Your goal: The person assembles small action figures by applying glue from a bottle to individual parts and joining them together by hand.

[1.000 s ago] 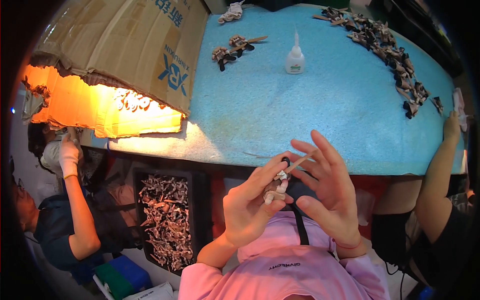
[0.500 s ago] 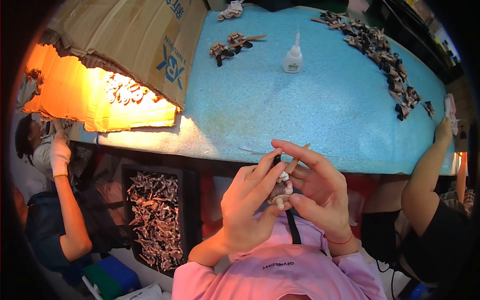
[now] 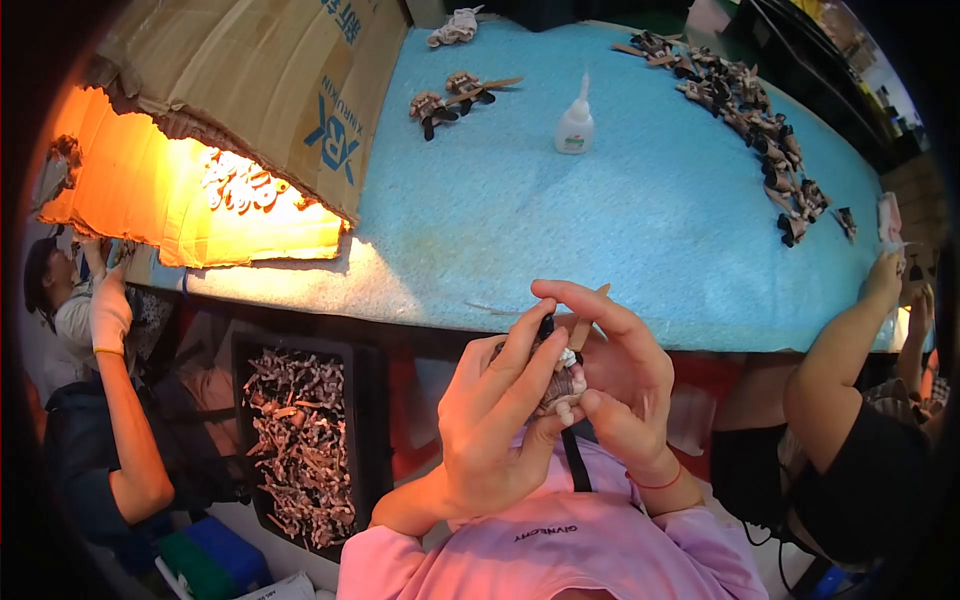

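Observation:
In front of my chest, just off the table's near edge, both hands hold one small figurine (image 3: pixel 563 388) with pale, pinkish and dark parts. My left hand (image 3: pixel 492 405) pinches it from the left, its fingertips by a black piece at the top. My right hand (image 3: pixel 632 380) curls round the other side, the thumb against the figurine's lower part. A flat tan stick-like piece (image 3: pixel 583 328) juts up between the hands. My fingers cover much of the figurine. Beyond them, on the blue table covering (image 3: pixel 480 220), stands a white squeeze bottle (image 3: pixel 575 132) with a thin nozzle.
Two similar figurines (image 3: pixel 430 108) lie at the far left, near a white cloth (image 3: pixel 453 28). Several more form a row (image 3: pixel 775 155) at right. A warmly lit cardboard box (image 3: pixel 270 70) holds small parts. A black crate (image 3: pixel 368 440) of figures stands lower left. Co-workers' arms (image 3: pixel 130 420) flank me.
The whole view has shifted slightly, so the table things appear a little further left. My hands keep the same grip on the figurine.

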A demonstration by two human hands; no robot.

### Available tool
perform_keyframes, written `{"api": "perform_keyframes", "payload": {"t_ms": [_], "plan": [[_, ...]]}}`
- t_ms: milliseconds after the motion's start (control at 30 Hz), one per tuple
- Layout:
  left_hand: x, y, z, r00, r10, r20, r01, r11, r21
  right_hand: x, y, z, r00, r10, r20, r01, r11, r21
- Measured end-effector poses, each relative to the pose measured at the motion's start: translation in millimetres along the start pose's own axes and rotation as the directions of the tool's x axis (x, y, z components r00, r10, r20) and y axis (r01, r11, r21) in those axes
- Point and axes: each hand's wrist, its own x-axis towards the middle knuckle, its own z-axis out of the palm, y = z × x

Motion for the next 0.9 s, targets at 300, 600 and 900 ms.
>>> {"api": "perform_keyframes", "payload": {"t_ms": [300,600,900], "plan": [[16.3,10.2,5.4,1.0,0.018,0.006,-0.018,1.0,0.018,2.6,-2.4,-8.0,0.988,-0.155,0.009,0.155,0.987,-0.04],[26.3,16.4,11.2,0.997,0.062,-0.045,-0.063,0.998,-0.024,7.2,-17.6,-8.9,0.988,-0.152,-0.023,0.15,0.986,-0.067],[33.9,18.1,19.7,0.997,0.045,-0.058,-0.047,0.999,-0.027,9.0,-22.2,-13.1,0.992,-0.116,-0.04,0.116,0.993,-0.014]]}}
